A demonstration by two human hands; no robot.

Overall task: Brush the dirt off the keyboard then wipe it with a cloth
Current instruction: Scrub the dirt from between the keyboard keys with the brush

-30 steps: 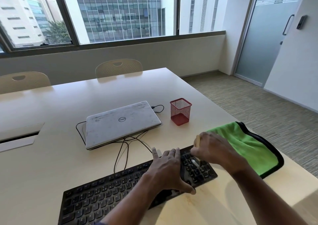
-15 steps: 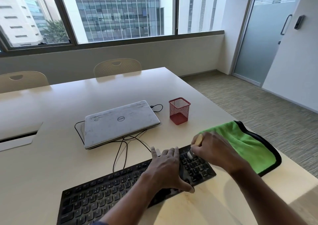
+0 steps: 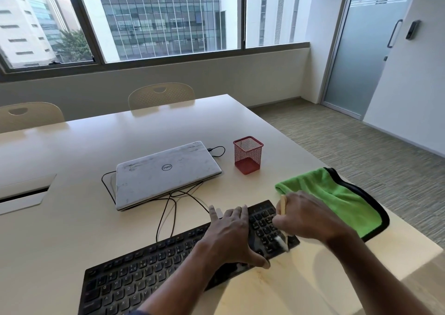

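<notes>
A black keyboard (image 3: 134, 273) lies slanted across the near part of the table. My left hand (image 3: 231, 235) rests flat on its right half, fingers straight, thumb hooked over the front edge. My right hand (image 3: 305, 218) grips a small brush (image 3: 283, 205) with a pale wooden handle; its white bristles touch the keys at the keyboard's right end, near the front corner. A green cloth (image 3: 337, 199) with a black border lies on the table just right of the keyboard, partly behind my right hand.
A closed white laptop (image 3: 163, 172) with black cables sits behind the keyboard. A red mesh pen holder (image 3: 248, 155) stands to its right. The table's right edge (image 3: 409, 228) runs close to the cloth. Two chairs stand at the far side.
My right hand has swept the brush from the keyboard's back right corner toward its front right corner. My left hand stays in place on the keys.
</notes>
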